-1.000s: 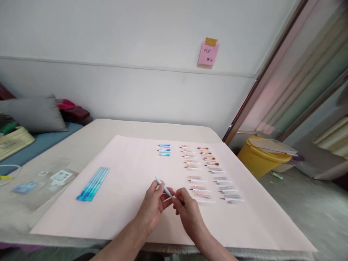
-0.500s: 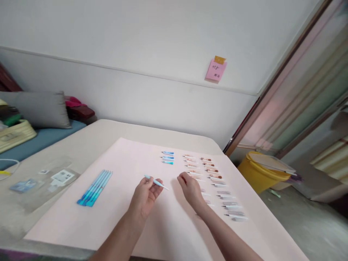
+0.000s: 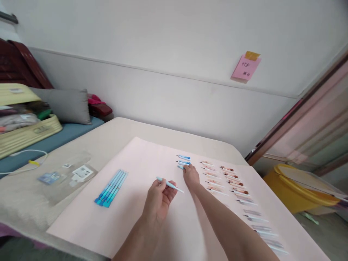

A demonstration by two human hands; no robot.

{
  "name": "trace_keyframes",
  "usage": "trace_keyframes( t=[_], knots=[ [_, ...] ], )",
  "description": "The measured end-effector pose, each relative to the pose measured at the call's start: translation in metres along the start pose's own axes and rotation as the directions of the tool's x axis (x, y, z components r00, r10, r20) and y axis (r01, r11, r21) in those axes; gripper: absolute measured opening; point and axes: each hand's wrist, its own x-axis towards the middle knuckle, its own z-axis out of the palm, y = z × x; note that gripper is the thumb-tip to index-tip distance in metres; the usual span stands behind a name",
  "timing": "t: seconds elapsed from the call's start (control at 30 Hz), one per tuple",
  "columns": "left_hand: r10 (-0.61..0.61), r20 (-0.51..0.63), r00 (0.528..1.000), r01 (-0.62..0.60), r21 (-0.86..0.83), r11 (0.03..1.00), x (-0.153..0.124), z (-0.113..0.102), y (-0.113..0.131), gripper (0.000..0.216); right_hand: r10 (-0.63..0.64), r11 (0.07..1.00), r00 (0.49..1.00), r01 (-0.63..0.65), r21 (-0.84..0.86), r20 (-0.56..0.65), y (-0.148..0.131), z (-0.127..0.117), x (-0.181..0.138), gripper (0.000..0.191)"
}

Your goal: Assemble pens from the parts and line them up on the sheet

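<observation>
My left hand (image 3: 160,197) pinches the light blue front part of a pen (image 3: 169,184) over the paper, its thin white refill pointing right. My right hand (image 3: 191,174) reaches farther out, fingers closed at a short blue pen barrel (image 3: 180,167) on the paper; the fingertips partly cover it. Just beyond lie blue pen pieces (image 3: 184,157) with dark tips. To the left, several whole blue pens (image 3: 111,188) lie side by side.
Rows of orange-patterned pen pieces (image 3: 213,175), brown ones (image 3: 239,183) and greyish ones (image 3: 262,229) lie at right on the pale sheet (image 3: 146,152). Clear plastic packaging (image 3: 61,194) is at left. A yellow bin (image 3: 290,195) stands beyond the right edge.
My right hand has moved forward from beside my left hand to the small blue barrel. My left hand still holds the pen part. The view has turned left.
</observation>
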Motion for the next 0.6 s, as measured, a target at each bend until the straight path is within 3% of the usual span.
trace_keyframes(
  t=[0.13, 0.27, 0.4, 0.5, 0.6],
  knots=[
    [0.013, -0.011, 1.0, -0.013, 0.01, 1.0, 0.002, 0.0, 0.002, 0.008, -0.009, 0.986, 0.999, 0.015, 0.165, -0.037, -0.002, -0.003, -0.009, 0.02],
    [0.032, -0.024, 0.999, -0.032, 0.014, 0.999, 0.004, 0.0, 0.003, 0.009, -0.021, 0.931, 0.998, 0.039, 0.362, -0.052, -0.009, -0.024, -0.036, 0.025],
    [0.07, -0.023, 0.997, -0.069, 0.034, 0.997, 0.002, -0.001, 0.004, 0.01, -0.058, 0.85, 0.998, 0.061, 0.523, -0.021, -0.017, -0.06, -0.09, 0.027],
    [0.105, 0.001, 0.994, -0.105, 0.091, 0.99, -0.003, 0.0, 0.0, 0.01, -0.075, 0.729, 0.994, 0.002, 0.684, 0.077, -0.018, -0.088, -0.137, 0.021],
    [0.13, 0.049, 0.99, -0.136, 0.163, 0.977, -0.011, 0.002, -0.007, 0.009, -0.035, 0.748, 0.995, -0.035, 0.663, 0.092, -0.017, -0.109, -0.174, 0.016]
  ],
)
